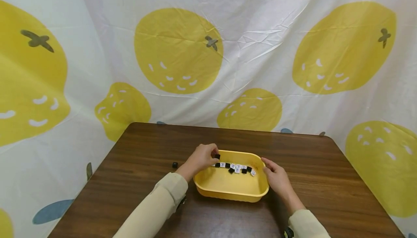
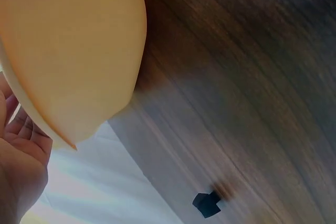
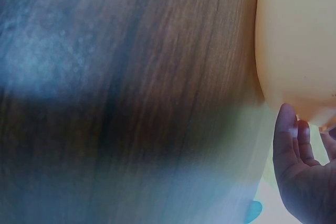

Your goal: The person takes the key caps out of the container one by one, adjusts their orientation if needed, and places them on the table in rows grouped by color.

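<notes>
A yellow plastic tray [image 1: 224, 195] with raised walls is on the table in front of me. Inside it, small black and white cubes [image 1: 237, 170] lie in a rough row near the far wall. My left hand [image 1: 203, 156] pinches a small black cube [image 1: 217, 156] over the tray's far left corner. On the opposite side, my right hand [image 1: 278, 178] grips the tray's right rim. In the right wrist view its fingers [image 3: 285, 129] press the outer wall. In the left wrist view the tray hides part of the left hand [image 2: 23, 166], including the pinched cube.
Another black cube [image 1: 175, 165] lies on the brown wooden table [image 1: 146, 151], left of the tray. It also shows as a dark cube [image 2: 206, 204] in the left wrist view. A lemon-print cloth [image 1: 251, 57] hangs behind the table.
</notes>
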`<state>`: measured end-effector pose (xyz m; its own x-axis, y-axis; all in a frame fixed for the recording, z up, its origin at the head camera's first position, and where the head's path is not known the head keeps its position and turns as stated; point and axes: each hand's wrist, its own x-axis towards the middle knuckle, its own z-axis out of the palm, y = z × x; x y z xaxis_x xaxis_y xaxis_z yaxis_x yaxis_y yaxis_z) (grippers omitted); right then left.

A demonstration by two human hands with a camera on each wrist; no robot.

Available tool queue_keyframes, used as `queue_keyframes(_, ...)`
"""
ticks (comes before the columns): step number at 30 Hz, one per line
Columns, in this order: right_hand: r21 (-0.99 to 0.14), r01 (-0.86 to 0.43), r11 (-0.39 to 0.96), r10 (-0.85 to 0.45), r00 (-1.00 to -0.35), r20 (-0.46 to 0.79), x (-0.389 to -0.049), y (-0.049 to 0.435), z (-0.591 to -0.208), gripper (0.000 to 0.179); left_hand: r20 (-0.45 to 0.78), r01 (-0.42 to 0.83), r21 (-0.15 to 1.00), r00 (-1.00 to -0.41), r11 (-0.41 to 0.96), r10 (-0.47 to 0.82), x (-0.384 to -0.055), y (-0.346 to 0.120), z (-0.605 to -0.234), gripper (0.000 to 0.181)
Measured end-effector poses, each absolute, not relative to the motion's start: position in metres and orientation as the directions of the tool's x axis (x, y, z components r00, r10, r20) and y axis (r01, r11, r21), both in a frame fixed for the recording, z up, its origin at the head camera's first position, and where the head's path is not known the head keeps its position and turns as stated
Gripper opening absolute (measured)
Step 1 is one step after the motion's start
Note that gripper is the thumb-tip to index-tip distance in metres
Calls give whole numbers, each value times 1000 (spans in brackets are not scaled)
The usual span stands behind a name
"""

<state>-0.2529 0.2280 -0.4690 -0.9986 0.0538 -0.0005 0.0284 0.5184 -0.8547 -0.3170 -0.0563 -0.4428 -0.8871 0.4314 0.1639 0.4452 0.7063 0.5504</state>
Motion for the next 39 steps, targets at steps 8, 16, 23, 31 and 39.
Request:
queue_keyframes(8,-857,25,514,51,-999,1,-253,228,-468,43,139,408,608,-900,681,414,-313,-56,-441,17)
queue_keyframes(16,-851,22,524,54,-999,7,-252,227,-468,43,173,401,665,-903,630,392,-312,-57,-441,11)
queue_keyframes(23,-851,33,524,57,-998,-4,-252,227,-468,43,179,396,660,-908,638,378,-313,-58,-439,25)
queue_keyframes(31,-851,28,525,56,-998,2,-252,227,-468,43,198,402,667,-907,628,371,-318,-69,-438,22)
queue_keyframes(39,-844,15,536,60,-998,20,-254,227,-469,43,230,358,734,-930,577,286,-321,-95,-436,19)
